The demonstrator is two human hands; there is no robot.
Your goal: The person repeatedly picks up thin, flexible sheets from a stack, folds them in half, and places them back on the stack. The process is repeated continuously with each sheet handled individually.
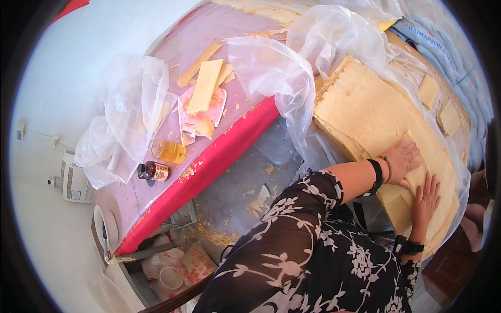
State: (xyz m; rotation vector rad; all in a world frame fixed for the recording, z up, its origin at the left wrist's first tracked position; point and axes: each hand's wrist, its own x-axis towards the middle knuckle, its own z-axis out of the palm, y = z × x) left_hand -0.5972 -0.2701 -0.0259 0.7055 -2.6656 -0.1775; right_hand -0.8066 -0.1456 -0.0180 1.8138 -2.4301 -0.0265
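A thick stack of flat, pale yellow-brown sheets (365, 99) with ragged edges lies at the right. My left hand (401, 160) rests flat on it, palm down, fingers spread. Just nearer, my right hand (427, 201) also presses flat on the sheets with its fingers stretched out. Neither hand grips anything. Smaller folded or cut pieces (396, 206) of the same material lie under and beside my hands, partly hidden by them.
Clear plastic sheeting (276, 68) drapes around the stack. On the red-edged table at left are loose strips (206, 86), a pink-white packet (214, 107), a glass jar of amber liquid (168, 151) and a dark bottle (153, 171). Bags (195, 261) sit below. Part of another person (474, 219) shows at far right.
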